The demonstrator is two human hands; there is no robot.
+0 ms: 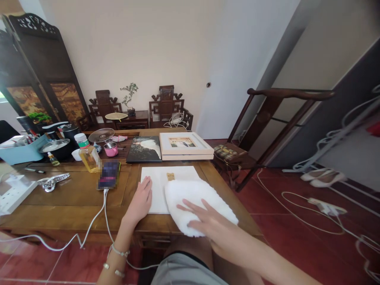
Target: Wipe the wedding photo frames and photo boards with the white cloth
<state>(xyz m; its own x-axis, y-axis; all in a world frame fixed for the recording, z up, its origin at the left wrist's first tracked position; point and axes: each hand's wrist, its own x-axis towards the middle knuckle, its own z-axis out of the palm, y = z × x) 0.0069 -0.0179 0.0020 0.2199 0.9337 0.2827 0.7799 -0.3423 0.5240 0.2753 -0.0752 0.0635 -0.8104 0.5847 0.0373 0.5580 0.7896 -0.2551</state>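
A white flat board (157, 186), perhaps the back of a picture frame, lies on the wooden table (74, 198) near its front edge. A white fluffy cloth (192, 196) covers its right part. My right hand (204, 219) lies flat on the cloth, fingers stretched out and apart. My left hand (141, 200) rests palm down on the board's left edge, fingers extended. A small gold hanger (170, 176) shows at the board's top.
Behind the board lie a white framed photo (185, 145) and a dark picture (144, 149). To the left are a phone (108, 175) on a white cable, an oil bottle (89, 156), a pink cup (111, 149) and pots. A wooden chair (267, 130) stands to the right.
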